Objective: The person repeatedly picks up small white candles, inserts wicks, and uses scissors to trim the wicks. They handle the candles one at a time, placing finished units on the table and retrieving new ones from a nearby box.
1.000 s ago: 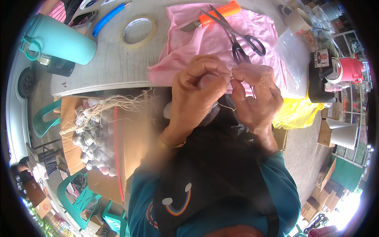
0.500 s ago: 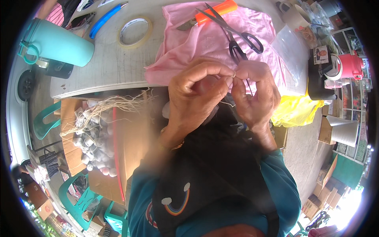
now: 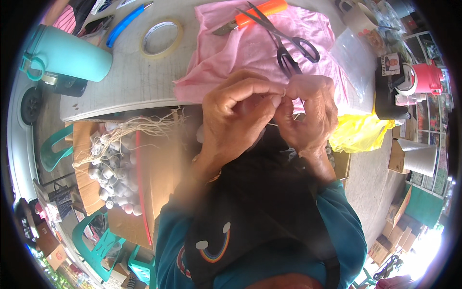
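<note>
My left hand [image 3: 236, 115] and my right hand [image 3: 308, 113] meet just past the table's near edge. Both pinch a thin pale string [image 3: 284, 91] between thumb and forefinger, their tips almost touching. A loose bit of string shows below the fingers; whatever else it joins is hidden by my hands. Beyond them, black-handled scissors [image 3: 308, 50] lie partly spread on a pink cloth [image 3: 226, 58]. An orange-handled cutting tool [image 3: 264, 12] rests under the scissors' blades.
Left of me, a cardboard box [image 3: 161, 178] holds several white round-ended pieces [image 3: 118, 180] and a bundle of cream strings [image 3: 139, 131]. On the table [image 3: 115, 94] are a tape roll [image 3: 145, 42], a blue cutter [image 3: 124, 28] and a teal tumbler [image 3: 72, 53]. A yellow bag [image 3: 361, 135] hangs at right.
My fingers have shifted slightly, the right hand's curling closer in around the string. The view has moved a little; the things on the table stay put.
</note>
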`<action>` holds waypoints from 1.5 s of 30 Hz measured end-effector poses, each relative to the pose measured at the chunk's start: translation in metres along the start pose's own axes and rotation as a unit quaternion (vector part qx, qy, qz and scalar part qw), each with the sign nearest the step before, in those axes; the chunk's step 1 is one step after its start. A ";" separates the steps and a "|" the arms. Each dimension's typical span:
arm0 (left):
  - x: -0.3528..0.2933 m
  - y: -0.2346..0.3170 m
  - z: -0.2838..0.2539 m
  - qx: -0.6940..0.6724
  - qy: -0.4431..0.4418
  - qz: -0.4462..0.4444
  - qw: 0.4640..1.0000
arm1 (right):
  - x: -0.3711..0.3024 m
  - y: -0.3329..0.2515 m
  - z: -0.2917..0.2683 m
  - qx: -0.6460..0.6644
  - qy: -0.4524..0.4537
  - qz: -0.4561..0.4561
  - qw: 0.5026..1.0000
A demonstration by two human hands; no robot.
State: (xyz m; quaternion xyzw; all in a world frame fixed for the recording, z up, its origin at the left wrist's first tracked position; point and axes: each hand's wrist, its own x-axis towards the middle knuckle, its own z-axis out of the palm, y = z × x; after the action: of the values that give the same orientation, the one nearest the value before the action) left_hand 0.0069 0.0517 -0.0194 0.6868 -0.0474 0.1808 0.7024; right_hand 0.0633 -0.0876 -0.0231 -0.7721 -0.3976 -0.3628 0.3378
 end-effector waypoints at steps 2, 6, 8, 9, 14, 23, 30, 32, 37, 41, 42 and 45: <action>-0.002 0.002 0.003 -0.021 0.008 -0.011 1.000 | -0.001 -0.001 0.001 0.047 0.005 0.049 0.998; -0.001 -0.001 0.003 0.040 0.012 0.060 0.997 | -0.003 -0.006 0.003 0.176 0.015 0.155 0.972; 0.001 -0.004 0.001 0.085 0.002 0.099 0.991 | -0.004 -0.008 0.003 0.341 0.030 0.248 0.906; 0.001 -0.005 -0.001 0.092 -0.002 0.100 0.991 | -0.005 -0.008 0.002 0.419 0.032 0.293 0.859; -0.001 -0.002 -0.001 -0.247 -0.028 -0.114 0.962 | -0.004 -0.003 -0.001 0.682 0.032 0.335 0.650; 0.016 0.001 0.014 -0.411 -0.025 -0.005 0.911 | -0.006 -0.013 -0.006 0.745 0.005 0.264 0.612; 0.028 -0.001 0.023 -0.412 -0.069 0.074 0.905 | -0.002 -0.009 -0.011 0.752 0.058 0.242 0.610; 0.030 0.000 0.026 -0.414 -0.065 0.084 0.904 | -0.002 -0.008 -0.011 0.752 0.070 0.237 0.611; 0.033 0.003 0.028 -0.386 -0.054 0.063 0.919 | 0.000 -0.007 -0.012 0.753 0.087 0.229 0.611; 0.036 0.005 0.026 -0.337 -0.071 0.110 0.932 | 0.002 -0.004 -0.011 0.763 0.094 0.236 0.595; 0.037 0.005 0.026 -0.319 -0.069 0.128 0.937 | 0.002 -0.003 -0.011 0.766 0.097 0.246 0.586; 0.037 0.007 0.025 -0.289 -0.045 0.152 0.944 | 0.004 -0.003 -0.009 0.771 0.100 0.265 0.570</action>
State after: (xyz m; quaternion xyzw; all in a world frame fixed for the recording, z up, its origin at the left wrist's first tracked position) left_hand 0.0435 0.0343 0.0005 0.4464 -0.2334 0.2327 0.8320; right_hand 0.0598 -0.0923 -0.0149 -0.2487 -0.2685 0.1117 0.9239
